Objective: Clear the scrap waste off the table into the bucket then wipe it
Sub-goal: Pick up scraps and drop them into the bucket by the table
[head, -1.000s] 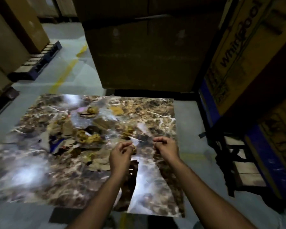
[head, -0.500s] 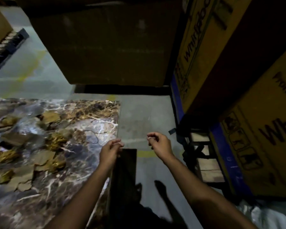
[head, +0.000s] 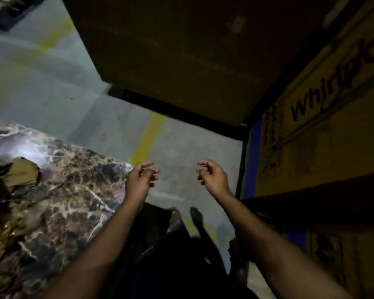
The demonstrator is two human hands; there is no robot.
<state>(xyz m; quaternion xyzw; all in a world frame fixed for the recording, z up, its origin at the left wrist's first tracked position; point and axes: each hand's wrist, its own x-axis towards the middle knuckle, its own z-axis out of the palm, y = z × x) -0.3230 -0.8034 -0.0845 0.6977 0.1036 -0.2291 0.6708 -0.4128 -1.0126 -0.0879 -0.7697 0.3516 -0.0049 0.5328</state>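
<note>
The brown marble-patterned table [head: 73, 190] fills the lower left. Scraps lie on its left part: a tan cardboard piece [head: 24, 172] and crumpled golden bits [head: 2, 229]. Both hands are past the table's right edge, above the concrete floor. My left hand [head: 141, 180] and my right hand [head: 212, 178] face each other a hand's width apart, each with thumb and fingertips pinched. Nothing shows between the fingers; a thin clear scrap could be there, but the dim light hides it. No bucket is recognisable.
Large cardboard cartons [head: 192, 50] stand ahead, and printed cartons on a blue pallet [head: 322, 126] stand close on the right. A yellow line [head: 147, 139] crosses the floor. Below my hands is a dark shape [head: 160, 244] and what look like my feet.
My view has swung right, so the table slid to the left. Both hands moved from over the table's scraps to beyond its right edge, keeping the same pinched pose.
</note>
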